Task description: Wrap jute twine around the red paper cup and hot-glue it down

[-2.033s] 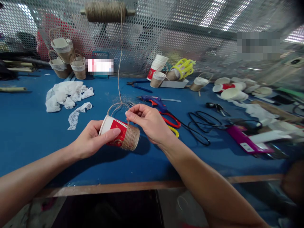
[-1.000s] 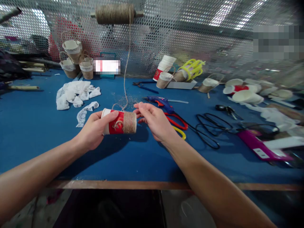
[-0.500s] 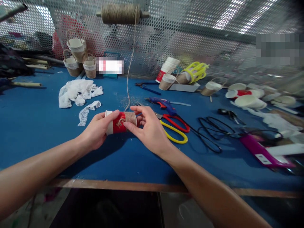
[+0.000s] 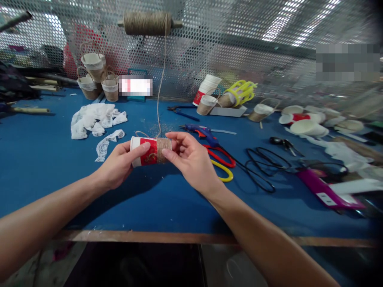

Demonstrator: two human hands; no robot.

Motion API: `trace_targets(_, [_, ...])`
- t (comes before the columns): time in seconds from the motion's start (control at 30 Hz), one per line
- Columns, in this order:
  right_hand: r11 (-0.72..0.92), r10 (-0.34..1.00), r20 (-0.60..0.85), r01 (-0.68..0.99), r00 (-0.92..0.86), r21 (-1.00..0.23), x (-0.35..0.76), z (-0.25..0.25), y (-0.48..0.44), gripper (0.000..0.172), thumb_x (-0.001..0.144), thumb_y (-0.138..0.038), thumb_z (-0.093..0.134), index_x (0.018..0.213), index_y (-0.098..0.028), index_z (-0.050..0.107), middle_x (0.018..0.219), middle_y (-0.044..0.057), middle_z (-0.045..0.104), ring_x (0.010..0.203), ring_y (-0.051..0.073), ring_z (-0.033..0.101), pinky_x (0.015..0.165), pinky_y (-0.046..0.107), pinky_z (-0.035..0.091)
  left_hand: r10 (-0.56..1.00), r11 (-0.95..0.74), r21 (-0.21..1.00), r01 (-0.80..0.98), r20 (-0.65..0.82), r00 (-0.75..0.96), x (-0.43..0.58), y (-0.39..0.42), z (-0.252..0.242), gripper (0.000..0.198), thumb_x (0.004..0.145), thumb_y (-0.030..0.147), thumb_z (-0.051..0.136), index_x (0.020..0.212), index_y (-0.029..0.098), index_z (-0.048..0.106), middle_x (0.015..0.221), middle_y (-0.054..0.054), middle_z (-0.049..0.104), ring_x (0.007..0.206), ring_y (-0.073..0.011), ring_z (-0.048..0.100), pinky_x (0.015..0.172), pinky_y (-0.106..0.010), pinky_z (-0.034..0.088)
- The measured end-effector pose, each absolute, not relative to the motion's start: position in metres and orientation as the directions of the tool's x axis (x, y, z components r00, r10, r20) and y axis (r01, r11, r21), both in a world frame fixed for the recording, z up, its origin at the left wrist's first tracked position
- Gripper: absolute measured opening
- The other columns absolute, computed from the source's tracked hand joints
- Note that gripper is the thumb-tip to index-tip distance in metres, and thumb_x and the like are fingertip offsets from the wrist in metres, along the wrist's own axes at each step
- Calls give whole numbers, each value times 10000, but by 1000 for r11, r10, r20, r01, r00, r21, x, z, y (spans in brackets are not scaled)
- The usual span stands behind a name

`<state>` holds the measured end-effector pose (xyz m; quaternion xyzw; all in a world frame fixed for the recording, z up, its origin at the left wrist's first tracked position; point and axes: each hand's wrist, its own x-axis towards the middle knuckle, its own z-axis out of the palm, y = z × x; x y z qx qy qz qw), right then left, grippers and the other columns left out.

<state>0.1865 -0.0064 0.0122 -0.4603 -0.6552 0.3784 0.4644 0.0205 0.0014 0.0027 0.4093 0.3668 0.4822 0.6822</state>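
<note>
A red and white paper cup (image 4: pixel 149 157) lies sideways between my hands above the blue table. Twine (image 4: pixel 163 150) is wound in close turns round its right end. My left hand (image 4: pixel 118 163) grips the cup's white left end, thumb on the red band. My right hand (image 4: pixel 191 159) holds the wound end, thumb against the twine and fingers behind, partly hidden. From the twine spool (image 4: pixel 147 23) on the mesh, a strand runs down to the cup. Scissors (image 4: pixel 224 171) with red and yellow handles lie partly behind my right hand.
A blue glue gun (image 4: pixel 203 133) and pliers (image 4: pixel 184 113) lie beyond my hands. White lace (image 4: pixel 94 117) is heaped at left. Twine-wrapped cups (image 4: pixel 92 65) stand at the back left. Stacked paper cups (image 4: pixel 208 87), a black cable (image 4: pixel 263 169) and a purple packet (image 4: pixel 326 189) are to the right.
The cup has turned in my hands, and my right thumb now lies on the twine turns. A loose loop of twine shows behind the cup. The view has shifted slightly.
</note>
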Motion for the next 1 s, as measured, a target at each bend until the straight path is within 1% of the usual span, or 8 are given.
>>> trace_targets(0.13, [421,901,355,309,-250,-852,189,13,-11,328,766,-230,591,1077,-228,489,766,-12,475,730,127,507,736,304,467,911,333,874,-354,-200,362,17,8,10,278,733,385,628,842,137,691,766,-79,712,637,-167,645,592,-237,509])
trace_targets(0.23, [468,872,371,324,-318,-822,190,15,-12,361,768,-215,591,1108,-230,471,763,-21,466,731,119,506,753,296,450,923,320,879,-354,-204,327,15,9,8,216,713,336,664,780,133,689,709,-64,700,576,-138,626,538,-201,494])
trace_targets(0.33, [380,916,311,296,-253,-876,191,19,-11,328,778,-268,576,1077,-200,460,749,-19,496,687,113,508,677,280,443,951,233,912,-338,-143,273,16,6,4,185,689,276,702,798,127,685,697,-35,700,571,-107,618,566,-178,490])
trace_targets(0.43, [300,949,257,280,-182,-912,192,22,-9,301,779,-308,558,1039,-187,466,730,-18,506,647,108,497,621,270,424,956,164,945,-284,-81,283,18,1,2,196,685,271,709,823,132,691,741,-33,716,623,-118,630,645,-206,498])
trace_targets(0.57, [281,958,244,321,-151,-904,192,22,-9,350,737,-325,594,1033,-183,473,774,-4,490,697,119,495,643,275,421,955,106,972,-209,-41,293,19,-2,1,200,693,292,700,823,141,700,788,-41,726,674,-139,640,688,-228,499])
trace_targets(0.73, [247,965,196,354,-174,-902,190,19,-11,441,704,-327,625,1084,-187,451,792,6,481,726,141,492,664,297,431,955,0,997,-79,24,297,20,-5,1,184,717,295,672,832,156,710,832,-51,731,740,-166,651,706,-237,509])
trace_targets(0.87, [230,970,183,352,-163,-907,189,18,-11,414,713,-306,611,1072,-168,459,775,5,473,704,139,480,651,299,427,956,-64,998,-2,62,288,21,-10,5,162,689,273,690,796,152,713,820,-54,733,735,-183,653,683,-243,515])
trace_targets(1.0, [219,971,170,343,-168,-913,189,19,-10,372,718,-286,612,1046,-185,470,766,-2,474,691,133,482,635,292,431,950,-119,991,66,94,296,21,-11,6,178,705,272,665,814,138,708,819,-57,729,702,-180,641,668,-249,507])
